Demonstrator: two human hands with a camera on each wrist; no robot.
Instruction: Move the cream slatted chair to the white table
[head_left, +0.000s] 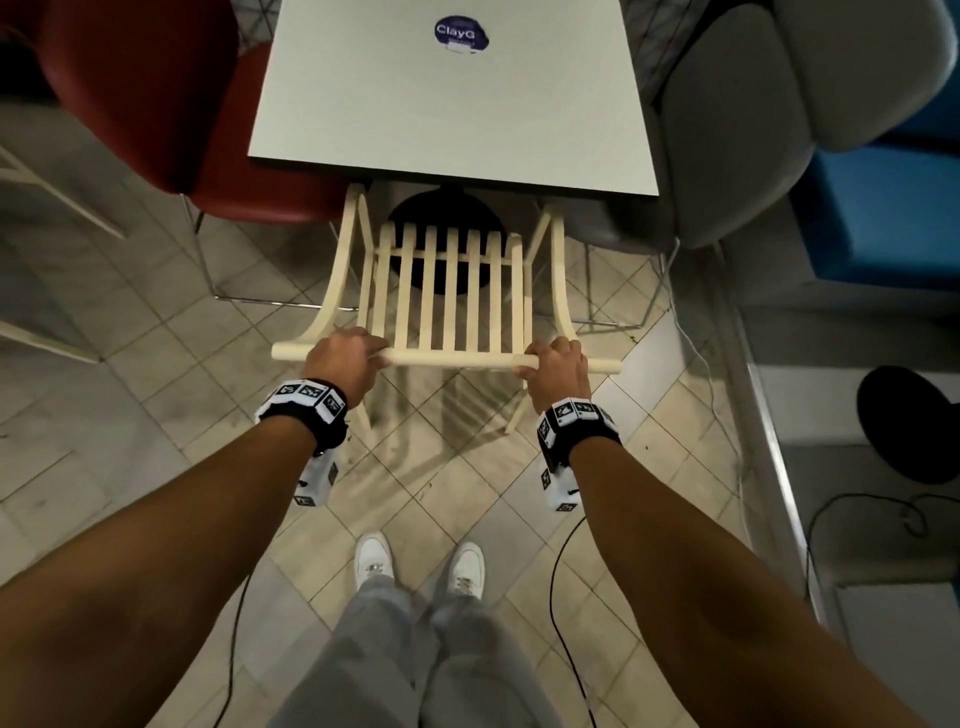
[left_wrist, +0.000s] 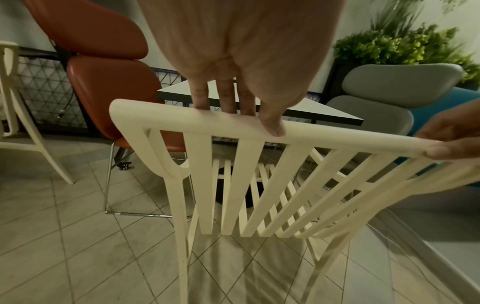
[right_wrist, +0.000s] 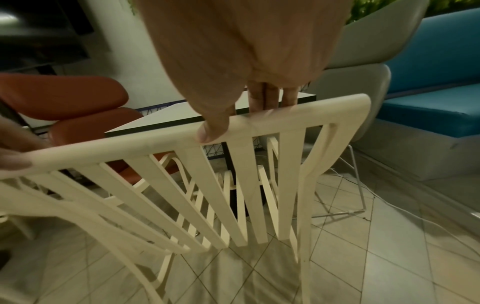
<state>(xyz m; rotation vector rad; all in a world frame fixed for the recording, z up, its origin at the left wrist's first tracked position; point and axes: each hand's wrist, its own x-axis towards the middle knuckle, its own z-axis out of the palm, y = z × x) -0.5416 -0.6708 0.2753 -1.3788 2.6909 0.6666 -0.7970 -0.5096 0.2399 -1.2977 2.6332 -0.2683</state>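
Observation:
The cream slatted chair (head_left: 447, 291) stands at the near edge of the white table (head_left: 452, 109), its front tucked under the tabletop and its back towards me. My left hand (head_left: 345, 356) grips the left part of the chair's top rail (left_wrist: 182, 121), fingers over the far side and thumb on the near side. My right hand (head_left: 553, 361) grips the right part of the same rail (right_wrist: 259, 125) in the same way. The table's black round base (head_left: 447, 244) shows through the seat slats.
A red padded chair (head_left: 171, 114) stands left of the table, a grey one (head_left: 737, 114) right of it, with a blue bench (head_left: 883, 208) beyond. Another cream chair (left_wrist: 15, 107) is far left. Cables (head_left: 691, 338) trail over the tiled floor. My white shoes (head_left: 421, 566) are behind the chair.

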